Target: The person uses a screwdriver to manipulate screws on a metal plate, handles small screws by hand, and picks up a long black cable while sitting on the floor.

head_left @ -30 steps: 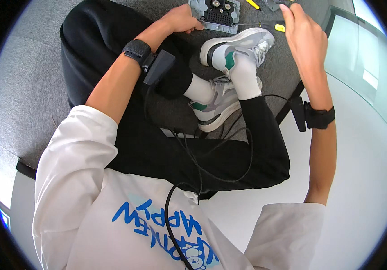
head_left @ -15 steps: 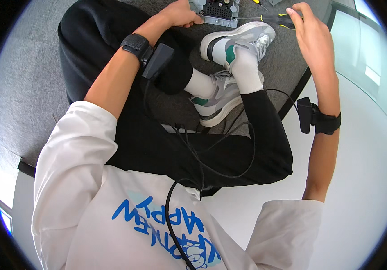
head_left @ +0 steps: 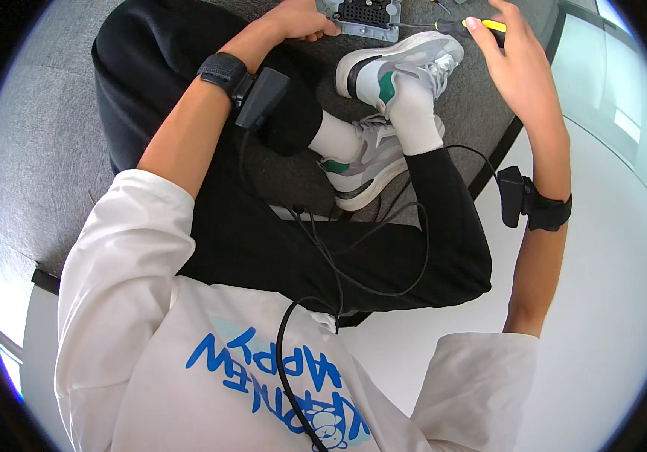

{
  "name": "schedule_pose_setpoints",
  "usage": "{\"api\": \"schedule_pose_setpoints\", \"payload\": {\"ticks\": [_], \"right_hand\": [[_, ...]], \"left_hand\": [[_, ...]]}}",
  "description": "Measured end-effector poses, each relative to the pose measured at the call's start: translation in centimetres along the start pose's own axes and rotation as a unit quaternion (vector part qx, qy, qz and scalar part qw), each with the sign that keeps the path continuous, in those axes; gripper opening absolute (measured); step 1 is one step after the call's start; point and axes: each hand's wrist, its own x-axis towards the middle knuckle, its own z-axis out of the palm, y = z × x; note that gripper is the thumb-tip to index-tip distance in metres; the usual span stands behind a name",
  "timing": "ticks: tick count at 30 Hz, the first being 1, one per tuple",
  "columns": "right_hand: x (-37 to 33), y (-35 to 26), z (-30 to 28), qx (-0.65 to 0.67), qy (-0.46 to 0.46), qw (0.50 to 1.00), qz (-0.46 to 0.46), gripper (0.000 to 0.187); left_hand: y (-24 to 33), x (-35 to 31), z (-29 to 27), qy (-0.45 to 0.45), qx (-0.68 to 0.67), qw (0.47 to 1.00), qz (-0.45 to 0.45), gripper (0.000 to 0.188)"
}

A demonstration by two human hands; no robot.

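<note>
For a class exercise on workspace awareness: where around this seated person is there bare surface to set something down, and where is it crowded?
Bare grey carpet lies left of the left knee, and white floor is open beyond the right forearm. It is crowded at the top: the left hand on the grey device, the right hand at the yellow-handled screwdriver, the sneakers and cables between.

A grey carpet [head_left: 45,151] covers the upper left of the view, its weave fine and even. It ends in a dark edge strip [head_left: 500,154] that runs diagonally down from the upper right. Beyond the strip lies a smooth white floor [head_left: 609,324], glossy enough to catch pale reflections near the right rim. At the upper right a light panel [head_left: 628,124] shines bright. The light is soft and even, with faint shadows on the carpet.
</note>
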Motion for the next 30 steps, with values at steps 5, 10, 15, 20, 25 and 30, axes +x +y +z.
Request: {"api": "schedule_pose_setpoints", "payload": {"ticks": [5, 10, 15, 20, 25, 30], "right_hand": [[-0.4, -2.5, -0.4, 0.067, 0.016, 0.99, -0.126, 0.034], [0.6, -2.6, -2.5, -0.045, -0.164, 0.982, 0.079, 0.032], [-0.3, -4.0, 0.5, -0.033, 0.019, 0.997, -0.06, 0.042], [-0.6, -3.5, -0.2, 0.016, 0.03, 0.996, -0.082, 0.05], [0.0, -1.4, -0.7, 0.079, -0.073, 0.99, -0.089, 0.047], [0.1, -1.1, -2.5, 0.056, -0.126, 0.985, -0.101, 0.035]], "left_hand": [[-1.2, 0.0, -0.4, 0.007, -0.023, 1.0, -0.007, 0.019], [-0.2, 0.4, 0.7, -0.009, -0.034, 0.999, 0.011, 0.019], [-1.3, 0.1, -0.5, -0.004, -0.036, 0.999, 0.005, 0.02], [-0.6, 0.0, 0.0, -0.001, -0.012, 1.0, 0.006, 0.021], [-0.7, 0.0, -0.4, 0.001, -0.001, 1.0, -0.027, 0.02], [-1.3, 0.8, 0.2, -0.012, -0.029, 0.999, 0.02, 0.02]]}}
